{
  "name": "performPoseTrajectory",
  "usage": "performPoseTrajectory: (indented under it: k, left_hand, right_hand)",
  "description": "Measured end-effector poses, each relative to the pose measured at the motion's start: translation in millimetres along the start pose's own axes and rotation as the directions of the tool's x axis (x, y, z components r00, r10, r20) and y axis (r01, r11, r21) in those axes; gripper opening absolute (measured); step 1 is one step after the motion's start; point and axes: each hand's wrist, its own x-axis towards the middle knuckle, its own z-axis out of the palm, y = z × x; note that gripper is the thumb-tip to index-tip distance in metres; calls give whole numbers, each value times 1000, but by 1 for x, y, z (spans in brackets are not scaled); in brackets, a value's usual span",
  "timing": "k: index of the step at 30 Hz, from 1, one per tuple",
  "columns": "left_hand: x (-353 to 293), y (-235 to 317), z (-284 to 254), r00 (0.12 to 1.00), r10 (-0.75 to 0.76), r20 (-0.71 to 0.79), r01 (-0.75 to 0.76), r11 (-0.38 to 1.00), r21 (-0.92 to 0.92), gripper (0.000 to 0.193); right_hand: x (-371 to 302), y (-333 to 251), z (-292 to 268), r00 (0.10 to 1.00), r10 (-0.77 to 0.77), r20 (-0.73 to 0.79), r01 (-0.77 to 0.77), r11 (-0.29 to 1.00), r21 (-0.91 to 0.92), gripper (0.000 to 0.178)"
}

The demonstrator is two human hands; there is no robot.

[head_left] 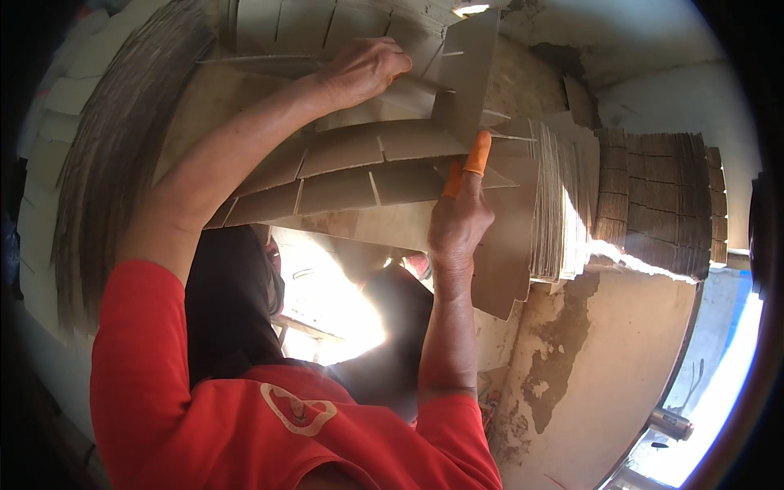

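Note:
Two long slotted cardboard strips (335,159) stand on edge in front of me, curving from the left toward my right hand (462,216). Orange finger covers (478,153) sit on two of its digits, which pinch the strips' right end where they meet an upright slotted cardboard piece (472,82). My left hand (371,72) is stretched out over the far side, its fingers curled closed. What those fingers hold, if anything, is hidden. Behind it more slotted cardboard (306,24) stands at the back.
A tall stack of cardboard strips (131,139) rises on the left. To the right, a row of cardboard sheets (555,196) stands packed on edge, beside bundles of slotted strips (665,196). A wall with peeling patches (563,343) lies at the lower right. Bright sunlight falls between my legs.

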Motion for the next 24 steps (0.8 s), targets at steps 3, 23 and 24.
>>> performPoseTrajectory:
  k: [3,23,24]
  left_hand:
    - [1,5,-2,1000,-26,-18,26,1000,8,12]
    - [-6,28,-9,998,38,-57,-47,987,-157,16]
    - [-8,27,-9,997,21,-76,-34,984,-174,13]
  right_hand:
    - [-1,0,3,999,-20,-26,20,1000,-9,72]
    - [-6,9,5,987,105,125,-95,992,-87,69]
    - [-6,10,7,988,92,127,-79,992,-99,70]
